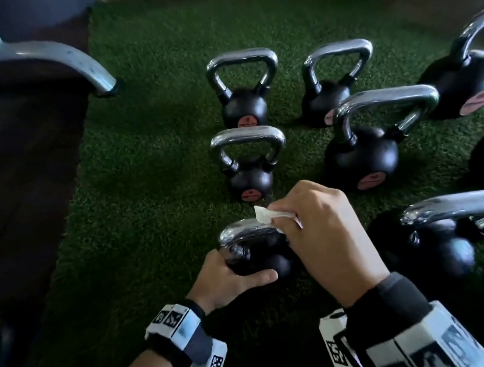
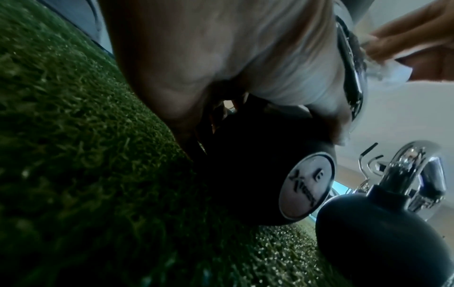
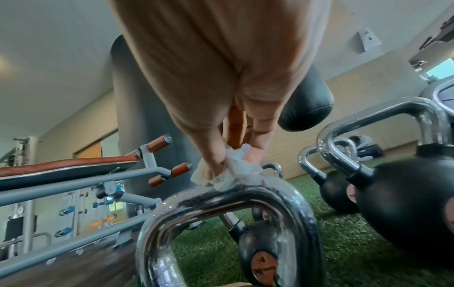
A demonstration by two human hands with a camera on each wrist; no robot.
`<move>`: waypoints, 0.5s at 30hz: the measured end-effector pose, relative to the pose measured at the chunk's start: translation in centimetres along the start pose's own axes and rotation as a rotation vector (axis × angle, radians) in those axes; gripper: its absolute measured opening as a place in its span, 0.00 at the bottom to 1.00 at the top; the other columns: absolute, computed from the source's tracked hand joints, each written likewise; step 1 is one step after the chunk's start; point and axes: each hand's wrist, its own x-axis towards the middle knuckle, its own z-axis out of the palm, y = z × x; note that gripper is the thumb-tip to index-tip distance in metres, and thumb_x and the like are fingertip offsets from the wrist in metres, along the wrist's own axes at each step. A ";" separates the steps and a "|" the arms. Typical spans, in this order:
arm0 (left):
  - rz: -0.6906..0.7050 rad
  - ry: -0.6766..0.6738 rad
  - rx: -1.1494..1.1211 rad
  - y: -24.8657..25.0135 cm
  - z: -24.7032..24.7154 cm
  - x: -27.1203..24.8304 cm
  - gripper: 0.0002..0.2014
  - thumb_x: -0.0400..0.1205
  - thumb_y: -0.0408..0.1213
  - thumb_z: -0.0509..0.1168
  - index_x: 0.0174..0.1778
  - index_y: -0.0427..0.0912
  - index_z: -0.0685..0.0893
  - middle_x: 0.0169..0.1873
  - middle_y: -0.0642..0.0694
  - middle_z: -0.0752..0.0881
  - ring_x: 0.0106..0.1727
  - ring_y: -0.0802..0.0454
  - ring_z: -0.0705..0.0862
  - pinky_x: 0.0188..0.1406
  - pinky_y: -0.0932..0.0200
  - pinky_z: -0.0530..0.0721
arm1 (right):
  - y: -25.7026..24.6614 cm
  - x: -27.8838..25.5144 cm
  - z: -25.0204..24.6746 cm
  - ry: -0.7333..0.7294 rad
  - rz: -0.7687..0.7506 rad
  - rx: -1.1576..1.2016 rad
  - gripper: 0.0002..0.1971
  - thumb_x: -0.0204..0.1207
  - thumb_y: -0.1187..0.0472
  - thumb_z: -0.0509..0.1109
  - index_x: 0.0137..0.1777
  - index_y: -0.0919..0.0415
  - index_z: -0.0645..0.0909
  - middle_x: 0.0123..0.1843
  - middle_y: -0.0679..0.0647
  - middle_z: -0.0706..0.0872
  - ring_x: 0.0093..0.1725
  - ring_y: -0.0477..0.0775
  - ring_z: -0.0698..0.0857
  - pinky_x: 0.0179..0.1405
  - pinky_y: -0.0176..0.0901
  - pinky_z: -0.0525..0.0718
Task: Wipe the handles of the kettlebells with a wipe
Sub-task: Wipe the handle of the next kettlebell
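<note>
A small black kettlebell [image 1: 271, 264] with a chrome handle [image 1: 242, 229] stands on the green turf nearest me. My left hand [image 1: 231, 277] grips its black body [image 2: 245, 174], thumb across the front. My right hand [image 1: 313, 223] pinches a crumpled white wipe [image 1: 265, 214] and presses it on the top right of that handle. In the right wrist view the wipe [image 3: 230, 174] lies bunched on the chrome bar [image 3: 233, 196], which looks wet and speckled. Several other kettlebells stand beyond, among them one [image 1: 251, 179] just behind.
A larger kettlebell [image 1: 426, 239] sits close on the right, another [image 1: 363, 155] behind it. A grey metal bench frame [image 1: 34, 63] and dark floor [image 1: 15, 197] border the turf [image 1: 146, 165] on the left. A punching bag [image 3: 307, 104] hangs behind.
</note>
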 end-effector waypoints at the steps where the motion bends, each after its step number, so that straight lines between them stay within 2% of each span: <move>1: 0.012 0.004 -0.013 -0.1 -0.1 0.0 0.30 0.68 0.44 0.89 0.67 0.52 0.90 0.62 0.58 0.92 0.68 0.61 0.88 0.73 0.61 0.81 | 0.4 -0.3 -0.1 0.023 -0.004 -0.004 0.05 0.72 0.68 0.79 0.43 0.58 0.94 0.41 0.50 0.87 0.38 0.50 0.86 0.41 0.48 0.86; 3: 0.029 0.015 -0.042 -0.2 0.0 -0.1 0.30 0.66 0.43 0.89 0.66 0.51 0.90 0.61 0.58 0.93 0.67 0.61 0.88 0.70 0.65 0.82 | 1.2 -1.0 -0.6 0.057 0.027 -0.030 0.06 0.71 0.70 0.79 0.40 0.57 0.93 0.39 0.48 0.86 0.35 0.47 0.84 0.38 0.45 0.81; 6: 0.041 0.028 -0.076 -0.3 0.1 0.0 0.31 0.65 0.43 0.89 0.65 0.50 0.91 0.60 0.58 0.93 0.65 0.61 0.89 0.68 0.66 0.84 | 1.8 -1.3 -1.1 0.106 0.052 -0.121 0.09 0.70 0.73 0.78 0.38 0.58 0.92 0.37 0.49 0.86 0.34 0.48 0.84 0.37 0.46 0.80; 8: 0.038 0.025 -0.094 -0.6 0.0 0.0 0.30 0.64 0.45 0.90 0.63 0.51 0.91 0.59 0.58 0.93 0.65 0.60 0.90 0.69 0.62 0.84 | 1.8 -1.4 -0.7 0.129 -0.003 -0.117 0.13 0.69 0.76 0.77 0.43 0.58 0.94 0.41 0.50 0.88 0.36 0.46 0.85 0.39 0.36 0.81; 11: 0.022 0.021 -0.090 -0.7 -0.3 -0.2 0.32 0.63 0.52 0.90 0.63 0.55 0.91 0.59 0.59 0.93 0.65 0.61 0.89 0.69 0.58 0.84 | 2.1 -1.7 -0.4 0.131 -0.009 -0.058 0.19 0.69 0.79 0.75 0.51 0.57 0.95 0.44 0.47 0.89 0.40 0.37 0.84 0.43 0.18 0.76; 13: 0.026 0.023 -0.058 -0.4 -0.2 -0.2 0.32 0.62 0.55 0.89 0.63 0.58 0.91 0.58 0.62 0.93 0.65 0.64 0.89 0.69 0.60 0.83 | 3.2 -1.6 -0.7 0.135 0.065 -0.036 0.19 0.70 0.76 0.77 0.53 0.54 0.95 0.43 0.45 0.91 0.41 0.33 0.84 0.44 0.14 0.73; 15: 0.021 0.014 -0.040 -0.2 -0.3 -0.2 0.31 0.62 0.55 0.89 0.62 0.60 0.91 0.58 0.64 0.93 0.65 0.65 0.88 0.68 0.61 0.83 | 4.3 -1.6 -0.9 0.122 0.136 -0.046 0.18 0.71 0.74 0.78 0.55 0.53 0.95 0.45 0.45 0.93 0.43 0.37 0.86 0.44 0.14 0.72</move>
